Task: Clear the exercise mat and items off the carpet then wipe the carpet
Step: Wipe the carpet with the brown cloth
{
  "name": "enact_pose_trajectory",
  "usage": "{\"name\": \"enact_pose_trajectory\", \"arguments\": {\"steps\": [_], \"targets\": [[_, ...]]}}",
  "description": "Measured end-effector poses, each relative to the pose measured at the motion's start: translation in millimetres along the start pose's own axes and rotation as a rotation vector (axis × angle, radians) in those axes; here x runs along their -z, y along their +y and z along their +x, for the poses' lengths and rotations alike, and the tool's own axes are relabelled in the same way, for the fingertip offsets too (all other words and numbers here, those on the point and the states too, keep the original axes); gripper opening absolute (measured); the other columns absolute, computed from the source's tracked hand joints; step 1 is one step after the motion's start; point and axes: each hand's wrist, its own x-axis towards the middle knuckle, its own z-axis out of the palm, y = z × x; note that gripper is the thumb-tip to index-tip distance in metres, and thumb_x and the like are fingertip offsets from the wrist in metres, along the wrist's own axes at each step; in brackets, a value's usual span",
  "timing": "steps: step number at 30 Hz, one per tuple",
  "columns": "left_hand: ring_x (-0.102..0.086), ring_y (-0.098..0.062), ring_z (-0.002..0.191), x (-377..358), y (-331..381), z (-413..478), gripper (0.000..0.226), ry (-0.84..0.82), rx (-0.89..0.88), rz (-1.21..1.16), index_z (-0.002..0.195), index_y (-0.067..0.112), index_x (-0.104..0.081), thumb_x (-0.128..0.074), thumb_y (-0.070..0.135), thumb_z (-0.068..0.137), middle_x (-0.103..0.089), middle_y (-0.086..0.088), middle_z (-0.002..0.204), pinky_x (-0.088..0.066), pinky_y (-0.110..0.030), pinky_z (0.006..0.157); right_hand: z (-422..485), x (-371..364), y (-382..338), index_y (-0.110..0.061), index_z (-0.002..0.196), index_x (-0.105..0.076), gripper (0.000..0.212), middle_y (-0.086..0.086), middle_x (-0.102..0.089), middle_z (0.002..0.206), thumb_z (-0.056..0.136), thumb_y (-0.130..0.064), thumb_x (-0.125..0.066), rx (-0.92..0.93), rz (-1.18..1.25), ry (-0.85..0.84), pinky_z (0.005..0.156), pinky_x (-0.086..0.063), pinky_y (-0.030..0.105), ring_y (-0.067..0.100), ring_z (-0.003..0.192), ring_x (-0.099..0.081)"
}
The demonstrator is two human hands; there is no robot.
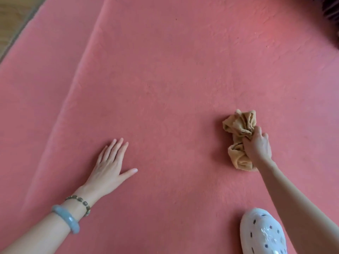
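The pink carpet (165, 70) fills nearly everything, with a long crease running up its left side and a strip of wood floor (12, 17) beyond its far-left edge. Something dark (330, 13) pokes in at the top right corner; I cannot tell what it is. A white clog (262, 233) stands on the carpet at the bottom right.

The left hand (110, 167) lies flat on the pile, fingers straight and close together, thumb splayed out, as if taking weight. Well apart from it, the right hand (256, 145) is bunched round a tan cloth (238, 123), fingers curled into its middle, and the crumpled wad rests on the carpet. A pale bangle (67, 218) and a string of beads (80, 202) sit on the left wrist.

No mat shows in this view, so I take the clearing as done here and the wiping as the step in hand. The next stroke wants the cloth pressed down and dragged across the pile, the flat hand bracing, and the crease on the left not ridden up further.
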Motion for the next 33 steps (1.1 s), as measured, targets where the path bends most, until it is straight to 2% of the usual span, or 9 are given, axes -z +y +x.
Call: {"name": "enact_pose_trajectory", "arguments": {"steps": [3, 6, 10, 12, 15, 19, 22, 27, 33], "targets": [[0.013, -0.01, 0.143, 6.6, 9.2, 17.4, 0.101, -0.005, 0.002, 0.027, 0.151, 0.017, -0.007, -0.02, 0.081, 0.074, 0.002, 0.001, 0.159, 0.006, -0.032, 0.116, 7.2, -1.7, -7.4, -0.01, 0.119, -0.043, 0.034, 0.028, -0.046, 0.116, 0.088, -0.024, -0.047, -0.054, 0.029, 0.04, 0.085, -0.041, 0.049, 0.047, 0.105, -0.049], [0.013, -0.013, 0.144, 14.2, 12.7, 33.2, 0.093, -0.008, 0.012, 0.04, 0.151, 0.016, -0.006, -0.043, 0.067, 0.083, 0.004, -0.001, 0.159, 0.009, -0.031, 0.115, -9.4, -23.3, -47.0, -0.012, 0.124, -0.042, 0.036, 0.023, -0.045, 0.116, 0.091, -0.024, -0.047, 0.004, 0.016, 0.079, 0.085, -0.041, 0.048, 0.043, 0.107, -0.047], [0.005, -0.019, 0.146, 18.0, 14.3, 46.8, 0.094, -0.001, 0.064, 0.041, 0.151, 0.014, -0.009, -0.055, 0.059, 0.082, -0.001, -0.004, 0.159, 0.003, -0.035, 0.117, -45.0, -56.6, -125.6, -0.016, 0.126, -0.043, 0.034, 0.017, -0.045, 0.12, 0.093, -0.025, -0.044, 0.199, 0.001, 0.034, 0.081, -0.044, 0.045, 0.037, 0.109, -0.048], [-0.006, -0.025, 0.146, 15.2, 11.8, 51.3, 0.1, 0.017, 0.085, 0.074, 0.15, 0.01, -0.013, -0.06, 0.061, 0.079, -0.01, -0.01, 0.158, -0.006, -0.039, 0.117, -64.8, -70.1, -163.5, -0.018, 0.132, -0.039, 0.038, 0.015, -0.043, 0.125, 0.094, -0.024, -0.043, 0.299, -0.016, -0.042, 0.083, -0.044, 0.043, 0.035, 0.111, -0.046], [-0.021, -0.031, 0.142, 11.9, 12.0, 56.2, 0.106, 0.048, 0.133, 0.059, 0.149, 0.008, -0.016, -0.053, 0.069, 0.071, -0.021, -0.016, 0.155, -0.017, -0.044, 0.114, -96.1, -86.0, -209.5, -0.016, 0.133, -0.036, 0.038, 0.018, -0.041, 0.129, 0.095, -0.019, -0.04, 0.477, 0.042, -0.18, 0.084, -0.042, 0.045, 0.037, 0.111, -0.044], [-0.02, -0.033, 0.142, 11.0, 21.2, 67.1, 0.106, 0.071, 0.178, 0.013, 0.148, 0.007, -0.018, -0.079, 0.043, 0.069, -0.02, -0.017, 0.154, -0.017, -0.048, 0.114, -98.5, -82.8, -225.1, -0.013, 0.127, -0.038, 0.036, 0.018, -0.043, 0.121, 0.093, -0.015, -0.045, 0.706, 0.044, -0.246, 0.077, -0.042, 0.044, 0.037, 0.104, -0.047], [-0.016, -0.031, 0.143, 14.5, 30.0, 75.8, 0.102, 0.072, 0.157, 0.032, 0.15, 0.012, -0.014, -0.072, 0.048, 0.074, -0.015, -0.015, 0.156, -0.014, -0.046, 0.115, -49.5, -66.7, -198.8, -0.016, 0.126, -0.04, 0.032, 0.015, -0.043, 0.118, 0.094, -0.016, -0.042, 0.585, 0.08, -0.189, 0.077, -0.042, 0.042, 0.036, 0.105, -0.047], [-0.01, -0.029, 0.145, 17.3, 53.4, 102.0, 0.098, 0.064, 0.187, -0.002, 0.151, 0.015, -0.01, -0.065, 0.053, 0.079, -0.009, -0.011, 0.158, -0.01, -0.043, 0.116, 41.3, -24.3, -116.2, -0.015, 0.123, -0.042, 0.038, 0.015, -0.044, 0.114, 0.091, -0.033, -0.052, 0.286, 0.135, -0.104, 0.079, -0.042, 0.042, 0.038, 0.106, -0.048], [-0.002, -0.026, 0.146, 19.1, 75.6, 129.6, 0.095, 0.045, 0.216, -0.008, 0.151, 0.018, -0.005, -0.058, 0.056, 0.082, -0.001, -0.008, 0.159, -0.003, -0.04, 0.117, 101.2, 10.7, -52.0, -0.009, 0.122, -0.043, 0.036, 0.023, -0.044, 0.118, 0.089, -0.024, -0.048, 0.029, 0.169, 0.062, 0.084, -0.041, 0.047, 0.043, 0.109, -0.046]]}}
